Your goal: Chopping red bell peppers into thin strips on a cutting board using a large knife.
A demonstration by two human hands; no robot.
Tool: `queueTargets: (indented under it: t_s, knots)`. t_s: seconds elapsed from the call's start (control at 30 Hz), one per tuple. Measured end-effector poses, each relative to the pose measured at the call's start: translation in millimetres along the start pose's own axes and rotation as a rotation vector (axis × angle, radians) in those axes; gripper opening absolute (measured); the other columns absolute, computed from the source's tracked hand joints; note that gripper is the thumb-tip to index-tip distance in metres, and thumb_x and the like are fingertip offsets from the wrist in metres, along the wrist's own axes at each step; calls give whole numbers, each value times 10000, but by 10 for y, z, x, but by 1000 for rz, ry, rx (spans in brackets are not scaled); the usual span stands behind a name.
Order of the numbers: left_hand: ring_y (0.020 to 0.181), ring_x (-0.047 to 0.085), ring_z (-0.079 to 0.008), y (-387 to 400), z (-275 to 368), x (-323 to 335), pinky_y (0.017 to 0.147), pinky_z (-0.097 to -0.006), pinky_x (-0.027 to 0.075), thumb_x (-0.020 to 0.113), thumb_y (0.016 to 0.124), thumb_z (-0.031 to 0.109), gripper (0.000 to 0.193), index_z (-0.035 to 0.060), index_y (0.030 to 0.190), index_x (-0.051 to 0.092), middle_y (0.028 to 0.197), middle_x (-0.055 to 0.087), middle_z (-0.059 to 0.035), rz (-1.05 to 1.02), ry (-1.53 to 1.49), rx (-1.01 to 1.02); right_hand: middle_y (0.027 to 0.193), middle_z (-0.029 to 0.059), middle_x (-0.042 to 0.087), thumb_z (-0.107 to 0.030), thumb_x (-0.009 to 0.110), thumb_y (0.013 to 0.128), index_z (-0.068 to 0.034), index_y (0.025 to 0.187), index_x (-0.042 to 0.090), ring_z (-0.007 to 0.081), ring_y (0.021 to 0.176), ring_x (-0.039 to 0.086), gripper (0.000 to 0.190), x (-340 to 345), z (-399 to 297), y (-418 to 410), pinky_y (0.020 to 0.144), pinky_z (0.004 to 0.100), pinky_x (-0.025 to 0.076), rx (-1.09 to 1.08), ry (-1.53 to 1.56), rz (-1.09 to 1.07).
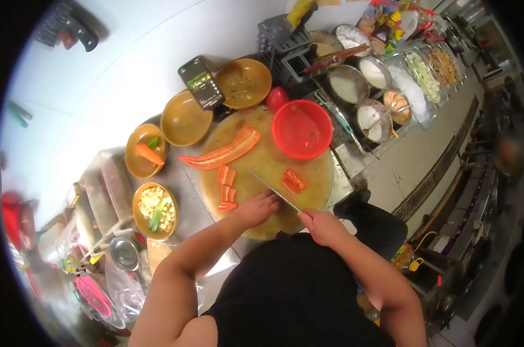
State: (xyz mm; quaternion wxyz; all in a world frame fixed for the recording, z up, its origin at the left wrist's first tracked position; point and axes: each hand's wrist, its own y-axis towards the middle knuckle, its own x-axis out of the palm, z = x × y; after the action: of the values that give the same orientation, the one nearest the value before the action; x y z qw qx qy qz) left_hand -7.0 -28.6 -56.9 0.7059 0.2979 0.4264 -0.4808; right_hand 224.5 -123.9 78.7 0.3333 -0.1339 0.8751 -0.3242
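Note:
My right hand (325, 226) grips a kitchen knife (268, 185), its handle hidden in my fist and the blade slanting up and left across a round chopping board (318, 191). Close against the blade's left side, my left hand (258, 210) rests low on the board with bent fingers; whatever lies beneath them is hidden. Thin red pepper strips (293, 180) form a small pile right of the knife. Several cut red pepper pieces (226, 175) run down the board's left part. Above them a long, opened red pepper half (227, 152) overhangs the board's left edge.
A red plastic bowl (302, 129) sits on the board's upper right, beside a red round item (278, 99). Brown bowls line the left, one with garlic cloves (158, 204), another with a carrot piece (149, 153). A phone (201, 82) leans behind. Seasoning pots (348, 84) stand right.

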Motion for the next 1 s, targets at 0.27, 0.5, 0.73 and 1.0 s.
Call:
queueTargets:
  t_s: [0.27, 0.5, 0.73, 1.0]
  knots:
    - [1261, 528, -314, -6, 11, -29, 1013, -396, 502, 527, 919, 141, 272, 71, 1147, 657, 1298, 602, -105, -12, -15, 18, 1070, 234, 703, -452, 467, 1036, -28, 1150, 691, 417, 1032, 656, 493, -9, 22, 35, 886, 460, 508, -62, 32, 42]
    - [1244, 532, -330, -48, -6, 24, 1001, -403, 510, 547, 894, 128, 237, 52, 1069, 687, 1308, 594, -113, -1, -6, 6, 1098, 237, 698, -456, 454, 1038, -30, 1181, 682, 418, 1050, 651, 504, -39, -54, -55, 904, 473, 505, 4, 22, -8]
    - [1217, 550, -319, -67, -43, 57, 993, -402, 512, 561, 885, 132, 226, 67, 1065, 681, 1251, 611, -110, 108, 9, 60, 1103, 233, 701, -491, 433, 1035, -43, 1188, 685, 417, 1050, 655, 537, 60, 13, 123, 909, 481, 505, -16, -11, 15]
    - [1240, 556, -305, -148, 13, 92, 978, -388, 523, 585, 849, 102, 234, 79, 1065, 672, 1241, 618, -107, 221, 49, 9, 1076, 232, 705, -491, 456, 1028, -43, 1162, 692, 420, 1031, 660, 524, 96, 39, 156, 898, 477, 509, -79, 37, 21]
